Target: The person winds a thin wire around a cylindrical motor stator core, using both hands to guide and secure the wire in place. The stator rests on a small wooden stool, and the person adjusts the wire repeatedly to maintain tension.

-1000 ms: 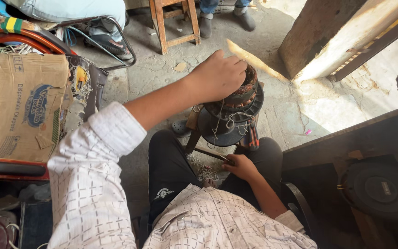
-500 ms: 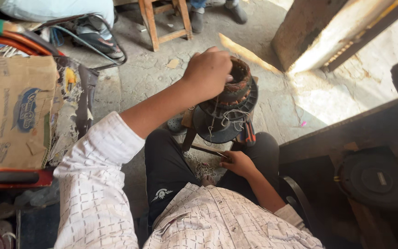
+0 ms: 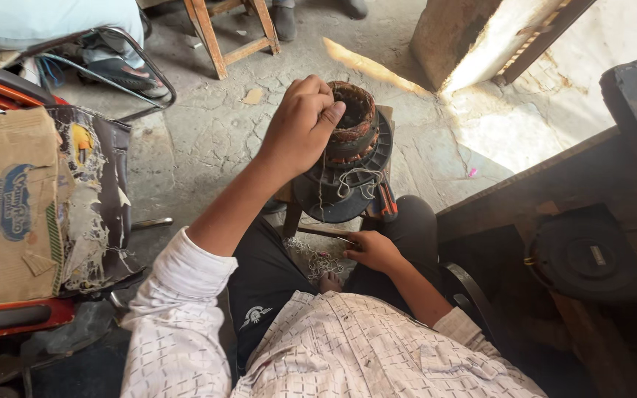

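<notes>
Left hand [image 3: 300,129] pinched shut on thread [image 3: 324,171] | right hand [image 3: 372,250] curled, grip unclear | motor stator [image 3: 348,151] likely heavy, rigid; windings fragile, best gripped by the rim.

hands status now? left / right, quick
Left hand: closed, fingers pinched at the rim of the motor stator, on its thread.
Right hand: partly curled, low by the lap, on a thin rod; grip unclear.
</notes>
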`<state>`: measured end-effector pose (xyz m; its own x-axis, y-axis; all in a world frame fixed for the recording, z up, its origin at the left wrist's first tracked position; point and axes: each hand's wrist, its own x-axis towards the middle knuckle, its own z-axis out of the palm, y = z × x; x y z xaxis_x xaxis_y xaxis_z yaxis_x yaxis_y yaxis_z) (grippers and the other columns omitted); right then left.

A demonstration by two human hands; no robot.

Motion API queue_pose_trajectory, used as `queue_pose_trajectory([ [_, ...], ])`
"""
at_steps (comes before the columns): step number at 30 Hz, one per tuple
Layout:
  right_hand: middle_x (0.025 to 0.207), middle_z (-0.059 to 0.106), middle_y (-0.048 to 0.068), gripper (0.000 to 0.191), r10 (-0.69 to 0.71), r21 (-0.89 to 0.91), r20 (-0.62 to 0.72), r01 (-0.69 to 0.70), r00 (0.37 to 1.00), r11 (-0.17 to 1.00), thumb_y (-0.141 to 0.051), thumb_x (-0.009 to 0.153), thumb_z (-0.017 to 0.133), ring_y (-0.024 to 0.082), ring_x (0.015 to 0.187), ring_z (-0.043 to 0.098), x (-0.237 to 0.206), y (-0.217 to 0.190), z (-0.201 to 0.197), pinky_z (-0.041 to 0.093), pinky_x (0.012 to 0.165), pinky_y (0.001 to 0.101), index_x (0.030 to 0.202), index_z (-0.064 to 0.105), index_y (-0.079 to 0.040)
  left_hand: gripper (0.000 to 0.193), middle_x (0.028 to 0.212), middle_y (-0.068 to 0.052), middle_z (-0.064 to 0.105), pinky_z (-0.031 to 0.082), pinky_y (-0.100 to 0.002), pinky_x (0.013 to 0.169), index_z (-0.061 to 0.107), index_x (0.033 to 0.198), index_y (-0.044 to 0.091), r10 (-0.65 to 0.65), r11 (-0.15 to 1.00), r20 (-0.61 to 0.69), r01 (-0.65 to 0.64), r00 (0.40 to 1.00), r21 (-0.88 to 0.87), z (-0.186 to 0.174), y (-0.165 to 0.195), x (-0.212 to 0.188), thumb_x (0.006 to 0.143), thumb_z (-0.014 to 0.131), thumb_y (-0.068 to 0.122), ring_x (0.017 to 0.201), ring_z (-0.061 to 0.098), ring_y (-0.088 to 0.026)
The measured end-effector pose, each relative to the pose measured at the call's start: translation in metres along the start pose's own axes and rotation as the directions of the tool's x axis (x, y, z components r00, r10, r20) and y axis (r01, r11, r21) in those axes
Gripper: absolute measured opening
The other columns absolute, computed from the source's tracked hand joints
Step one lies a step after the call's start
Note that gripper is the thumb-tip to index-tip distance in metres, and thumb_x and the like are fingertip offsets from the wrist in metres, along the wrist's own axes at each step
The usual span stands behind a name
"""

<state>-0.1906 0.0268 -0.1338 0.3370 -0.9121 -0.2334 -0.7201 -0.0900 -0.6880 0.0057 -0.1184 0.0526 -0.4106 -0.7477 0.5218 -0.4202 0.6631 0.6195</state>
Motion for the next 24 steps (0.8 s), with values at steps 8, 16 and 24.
queue_pose_trajectory([
  [8,0.077,0.062,0.008,0.014,-0.244,0.193,-0.496,0.381,0.833,0.904,-0.009,0.086,0.077,0.016,0.061,0.057,-0.020,0.003,-0.007,0.044,0.056,0.0293,0.089,0.066,-0.001,0.042,0.105,-0.008,0.063,0.043,-0.042,0.083,0.071,0.095,0.007,0.247,0.864,-0.055,-0.194,0.968,0.465,-0.009,0.018,-0.006,0.074,0.075,0.043,0.105,0.060,-0.028],
  [16,0.080,0.061,0.006,0.018,-0.309,0.222,-0.700,0.607,0.644,0.763,-0.008,0.096,0.071,0.014,0.070,0.055,-0.019,-0.030,-0.047,0.041,0.064,0.0287,0.085,0.061,0.002,0.015,0.101,-0.004,0.065,0.049,-0.035,0.088,0.064,0.089,0.003,0.030,0.999,-0.201,-0.027,0.979,0.018,-0.002,0.015,-0.002,0.100,0.066,0.012,0.097,0.063,-0.021],
  [24,0.097,0.068,0.010,0.025,-0.517,-0.218,-0.730,0.564,0.447,0.796,-0.011,0.095,0.084,0.019,0.079,0.067,0.008,-0.095,-0.128,0.053,0.069,0.0320,0.113,0.071,0.000,0.019,0.102,-0.006,0.061,0.051,-0.029,0.080,0.061,0.093,-0.002,-0.066,0.935,-0.322,-0.054,0.944,-0.349,0.013,0.008,-0.015,0.105,0.063,0.012,0.088,0.061,-0.017],
])
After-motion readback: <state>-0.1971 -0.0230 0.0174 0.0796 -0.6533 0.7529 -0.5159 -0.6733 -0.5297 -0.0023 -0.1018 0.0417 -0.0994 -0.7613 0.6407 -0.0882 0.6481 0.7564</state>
